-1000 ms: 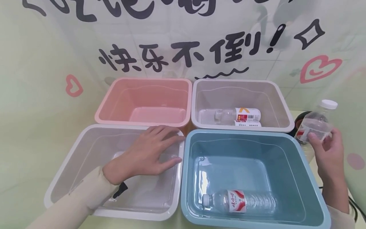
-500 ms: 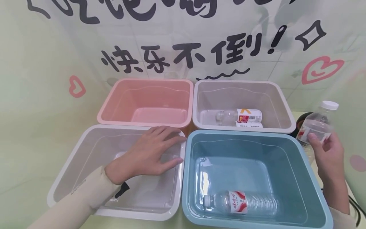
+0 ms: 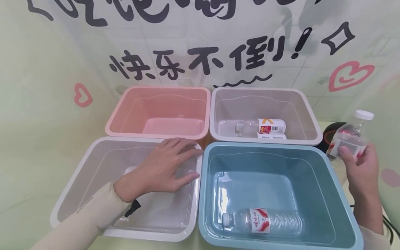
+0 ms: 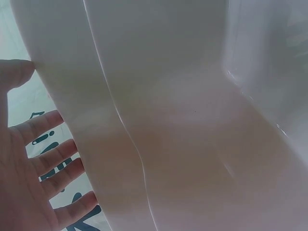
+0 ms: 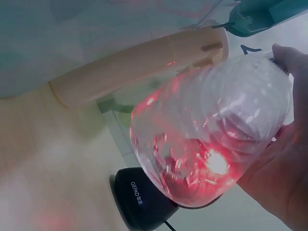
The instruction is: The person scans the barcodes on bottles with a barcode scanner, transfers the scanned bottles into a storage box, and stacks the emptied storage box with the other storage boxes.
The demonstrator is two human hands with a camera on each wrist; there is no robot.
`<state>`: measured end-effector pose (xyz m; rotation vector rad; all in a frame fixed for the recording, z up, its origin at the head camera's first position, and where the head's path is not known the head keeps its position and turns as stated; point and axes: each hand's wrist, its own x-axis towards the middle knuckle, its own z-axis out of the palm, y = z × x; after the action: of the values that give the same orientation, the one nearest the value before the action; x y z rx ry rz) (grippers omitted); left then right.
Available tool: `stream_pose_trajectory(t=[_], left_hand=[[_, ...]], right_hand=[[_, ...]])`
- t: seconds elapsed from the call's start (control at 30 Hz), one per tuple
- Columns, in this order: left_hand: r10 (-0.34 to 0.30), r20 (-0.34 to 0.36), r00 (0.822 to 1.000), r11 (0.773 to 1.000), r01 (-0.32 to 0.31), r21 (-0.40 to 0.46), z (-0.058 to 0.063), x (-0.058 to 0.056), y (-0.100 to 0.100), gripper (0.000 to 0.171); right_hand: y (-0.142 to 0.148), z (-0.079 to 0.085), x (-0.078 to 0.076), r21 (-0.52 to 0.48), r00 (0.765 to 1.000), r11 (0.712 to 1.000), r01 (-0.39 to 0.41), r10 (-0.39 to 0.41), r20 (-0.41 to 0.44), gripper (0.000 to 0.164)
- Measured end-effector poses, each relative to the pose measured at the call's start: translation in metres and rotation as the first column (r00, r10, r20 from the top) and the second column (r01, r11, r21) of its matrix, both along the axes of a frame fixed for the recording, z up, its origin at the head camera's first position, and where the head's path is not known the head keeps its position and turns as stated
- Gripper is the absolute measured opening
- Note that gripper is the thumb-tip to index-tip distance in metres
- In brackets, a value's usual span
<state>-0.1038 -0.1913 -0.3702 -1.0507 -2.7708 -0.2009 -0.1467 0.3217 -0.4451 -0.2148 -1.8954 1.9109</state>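
Note:
My right hand (image 3: pixel 364 172) grips a clear plastic water bottle (image 3: pixel 353 135) with a white cap and a red-and-white label, tilted to the right of the bins. Its lower part hangs over a black barcode scanner (image 5: pixel 142 197), and red light glows on the plastic in the right wrist view. My left hand (image 3: pixel 164 166) reaches over the front-left grey bin (image 3: pixel 150 237), fingers extended, fingertips right at its rim in the left wrist view. A similar bottle (image 3: pixel 260 220) lies on its side in the blue bin (image 3: pixel 201 194) at front right.
A pink bin (image 3: pixel 157 133) stands back left, and a grey bin (image 3: pixel 265 141) back right with two labelled bottles (image 3: pixel 272 126) lying inside. Dark cables (image 3: pixel 387 225) run along the right edge. A printed curtain (image 3: pixel 200 34) hangs behind the bins.
My right hand has shifted slightly right with the bottle, and a red glow now shows on it. My left hand stays in place.

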Motion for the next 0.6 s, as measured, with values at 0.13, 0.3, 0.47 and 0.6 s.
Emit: stream_pose_trajectory(t=[0.13, 0.3, 0.47, 0.6], left_hand=[[0.0, 0.0, 1.0, 1.0, 0.0, -0.005, -0.0001, -0.0014, -0.0005, 0.061], [0.003, 0.004, 1.0, 1.0, -0.003, -0.011, 0.0013, -0.0021, 0.0, 0.062], [0.002, 0.009, 1.0, 1.0, -0.002, -0.004, 0.0016, 0.0, 0.0002, 0.061], [-0.006, 0.0, 1.0, 1.0, 0.006, 0.001, 0.0012, 0.0005, -0.0002, 0.06]], right_hand=[[-0.0007, 0.0002, -0.0011, -0.107, 0.999, 0.994, -0.015, 0.01, -0.049, 0.047], [-0.0023, 0.0009, -0.002, -0.172, 0.997, 0.985, -0.007, -0.006, -0.073, 0.05], [-0.0031, 0.0034, -0.0012, -0.156, 1.0, 0.988, 0.006, -0.01, -0.025, 0.05], [-0.0015, 0.0033, 0.0017, -0.073, 0.999, 0.997, 0.007, -0.004, 0.049, 0.055]])
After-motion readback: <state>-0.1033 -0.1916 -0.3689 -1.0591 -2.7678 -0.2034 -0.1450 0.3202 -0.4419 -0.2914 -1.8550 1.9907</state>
